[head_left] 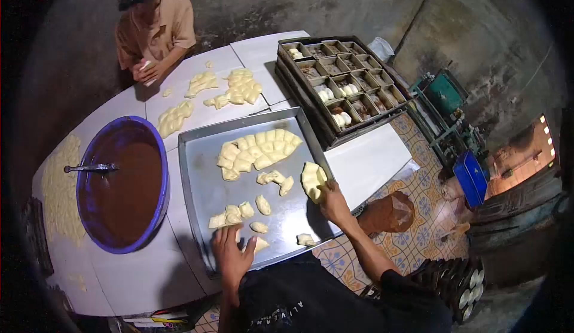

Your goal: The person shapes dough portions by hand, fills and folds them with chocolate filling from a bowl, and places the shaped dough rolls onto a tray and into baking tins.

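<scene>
My right hand (332, 202) grips the lower end of a pale, notched strip of dough (313, 179) at the right side of a large metal tray (188, 168). My left hand (232, 251) is at the tray's near left corner, fingers spread, touching or just over a piece of dough partly hidden beneath it. Just beyond those fingers is a small cluster of dough pieces (232, 215). Loose dough lumps (263, 205) lie mid-tray, and another dough piece (305, 239) sits near the front edge. A big scored slab of dough (260, 150) fills the tray's far part.
A blue basin (161, 195) of brown filling, with a metal-handled utensil (92, 168), stands at left. Compartmented baking tins (311, 70), some holding white dough, are at back right. Across the table a person (156, 31) handles something pale near more dough (242, 86). Patterned floor lies right.
</scene>
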`<state>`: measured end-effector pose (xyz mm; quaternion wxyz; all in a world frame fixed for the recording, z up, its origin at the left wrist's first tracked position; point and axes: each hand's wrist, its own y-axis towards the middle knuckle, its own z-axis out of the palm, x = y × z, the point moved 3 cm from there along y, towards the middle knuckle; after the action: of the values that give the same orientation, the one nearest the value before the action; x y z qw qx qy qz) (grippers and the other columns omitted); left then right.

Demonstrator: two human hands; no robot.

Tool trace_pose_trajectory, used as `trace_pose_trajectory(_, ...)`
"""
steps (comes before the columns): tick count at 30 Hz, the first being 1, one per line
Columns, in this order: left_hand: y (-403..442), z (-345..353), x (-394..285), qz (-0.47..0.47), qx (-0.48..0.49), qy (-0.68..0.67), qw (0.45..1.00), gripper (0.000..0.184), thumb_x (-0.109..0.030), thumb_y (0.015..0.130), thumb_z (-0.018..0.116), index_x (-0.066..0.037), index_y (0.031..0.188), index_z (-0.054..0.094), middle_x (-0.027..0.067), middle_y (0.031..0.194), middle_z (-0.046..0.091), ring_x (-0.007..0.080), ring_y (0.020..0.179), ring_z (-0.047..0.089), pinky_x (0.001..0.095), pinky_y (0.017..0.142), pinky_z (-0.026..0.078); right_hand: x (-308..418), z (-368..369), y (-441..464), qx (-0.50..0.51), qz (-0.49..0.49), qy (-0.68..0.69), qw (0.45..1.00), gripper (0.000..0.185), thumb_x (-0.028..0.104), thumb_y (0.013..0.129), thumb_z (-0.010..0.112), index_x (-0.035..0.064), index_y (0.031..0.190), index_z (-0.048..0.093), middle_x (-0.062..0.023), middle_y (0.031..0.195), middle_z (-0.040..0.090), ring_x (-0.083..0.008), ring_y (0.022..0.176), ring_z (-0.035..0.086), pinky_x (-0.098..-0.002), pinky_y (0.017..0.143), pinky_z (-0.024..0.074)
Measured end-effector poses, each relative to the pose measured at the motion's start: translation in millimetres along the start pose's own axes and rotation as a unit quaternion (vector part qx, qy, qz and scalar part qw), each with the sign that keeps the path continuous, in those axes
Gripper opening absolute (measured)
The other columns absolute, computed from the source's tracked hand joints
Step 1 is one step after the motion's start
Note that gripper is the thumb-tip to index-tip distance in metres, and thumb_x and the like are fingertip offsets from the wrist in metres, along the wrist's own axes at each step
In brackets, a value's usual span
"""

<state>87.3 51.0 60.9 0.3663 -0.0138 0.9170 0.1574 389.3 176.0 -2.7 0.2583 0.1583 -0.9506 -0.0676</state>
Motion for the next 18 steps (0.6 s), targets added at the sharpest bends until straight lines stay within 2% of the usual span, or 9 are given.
trace_pose_trajectory(2, -3.8, -10.0, 0.7, 0.062, 0.006, 0.121, 0.991, 0.034, -0.019, 0.076, 0.074, -0.003, 0.104, 0.061, 0.0153, 0.093, 0.063, 0.0352, 0.086, 0.059, 0.0442, 0.079, 0.047, 3.6, 7.4, -0.6, 0.008, -0.019, -0.061, 0.998, 0.033, -0.006, 0.072, 0.053, 0.0006, 0.104, 0.058, -0.0353, 0.107, 0.05, -0.0493, 0.094, 0.056, -0.0501, 0.081, 0.0507)
trace_pose_trajectory(4, -22.3, -7.8, 30.2, -0.23, 0.208, 0.068, 0.948, 0.041, -0.022, 0.073, 0.074, -0.004, 0.108, 0.062, 0.0147, 0.097, 0.064, 0.0345, 0.091, 0.059, 0.044, 0.083, 0.045, 4.6, 17.1, -1.3, 0.028, 0.028, -0.053, 0.998, 0.035, -0.004, 0.071, 0.054, 0.0005, 0.105, 0.057, -0.0359, 0.105, 0.051, -0.0489, 0.095, 0.056, -0.0499, 0.08, 0.0504)
trace_pose_trajectory(5, -24.9, -11.2, 34.0, -0.237, 0.196, 0.069, 0.949, 0.041, -0.022, 0.073, 0.074, -0.004, 0.108, 0.062, 0.0147, 0.097, 0.064, 0.0345, 0.091, 0.059, 0.044, 0.083, 0.045, -0.3, 20.9, -2.6, 0.056, 0.082, -0.05, 0.994, 0.036, -0.002, 0.071, 0.056, 0.0003, 0.107, 0.056, -0.0366, 0.103, 0.052, -0.0484, 0.095, 0.057, -0.0497, 0.08, 0.05)
trace_pose_trajectory(7, -30.4, -21.9, 31.3, -0.186, 0.078, 0.108, 0.973, 0.041, -0.022, 0.075, 0.073, -0.005, 0.11, 0.062, 0.0145, 0.101, 0.064, 0.0341, 0.098, 0.058, 0.0443, 0.089, 0.042, 12.8, 1.1, -3.5, 0.059, 0.045, -0.033, 0.997, 0.037, 0.003, 0.069, 0.062, -0.0037, 0.104, 0.056, -0.0243, 0.074, 0.062, -0.0403, 0.072, 0.064, -0.0457, 0.065, 0.0515)
trace_pose_trajectory(9, -24.1, -27.3, 23.0, -0.102, 0.043, 0.114, 0.987, 0.043, -0.022, 0.075, 0.072, -0.004, 0.112, 0.061, 0.0152, 0.106, 0.063, 0.0341, 0.105, 0.056, 0.0452, 0.094, 0.04, 53.0, -26.6, -4.9, 0.107, 0.085, 0.09, 0.987, 0.031, 0.004, 0.069, 0.063, -0.0031, 0.099, 0.06, -0.0185, 0.073, 0.062, -0.0291, 0.068, 0.064, -0.0386, 0.063, 0.0508)
trace_pose_trajectory(11, -14.0, -14.2, 9.9, -0.035, 0.099, 0.02, 0.994, 0.051, -0.025, 0.077, 0.072, -0.006, 0.122, 0.057, 0.0166, 0.118, 0.058, 0.0346, 0.115, 0.051, 0.0448, 0.098, 0.038, 99.9, -46.8, -6.3, 0.21, 0.153, 0.189, 0.947, 0.031, 0.005, 0.067, 0.067, -0.0002, 0.097, 0.063, -0.0168, 0.089, 0.065, -0.0261, 0.078, 0.064, -0.037, 0.07, 0.0509)
trace_pose_trajectory(13, 0.7, -6.7, -24.8, -0.028, 0.17, -0.051, 0.984, 0.067, -0.024, 0.076, 0.074, -0.014, 0.136, 0.047, 0.0165, 0.138, 0.044, 0.0374, 0.129, 0.038, 0.0461, 0.107, 0.032, 125.0, -49.3, -11.5, 0.187, 0.048, 0.314, 0.93, 0.026, 0.007, 0.071, 0.069, 0.0006, 0.096, 0.064, -0.0095, 0.09, 0.065, -0.0162, 0.081, 0.061, -0.0303, 0.07, 0.0493)
trace_pose_trajectory(15, 10.3, 16.5, -39.2, 0.013, 0.174, -0.222, 0.959, 0.068, -0.022, 0.074, 0.077, -0.012, 0.134, 0.049, 0.0171, 0.136, 0.046, 0.0376, 0.13, 0.038, 0.0466, 0.106, 0.034, 147.8, -52.3, -11.9, 0.233, 0.054, 0.414, 0.878, 0.02, -0.001, 0.076, 0.067, 0.0, 0.096, 0.064, -0.005, 0.092, 0.063, -0.013, 0.085, 0.06, -0.028, 0.077, 0.0488)
trace_pose_trajectory(18, 2.6, 66.3, -18.9, -0.018, 0.27, -0.261, 0.927, 0.058, -0.019, 0.073, 0.079, -0.008, 0.125, 0.056, 0.0186, 0.123, 0.057, 0.0355, 0.12, 0.051, 0.0431, 0.098, 0.043, 153.8, -33.1, -14.3, 0.214, 0.003, 0.519, 0.828, 0.019, 0.009, 0.078, 0.07, 0.002, 0.095, 0.065, -0.0064, 0.09, 0.065, -0.0119, 0.086, 0.059, -0.0263, 0.082, 0.0448)
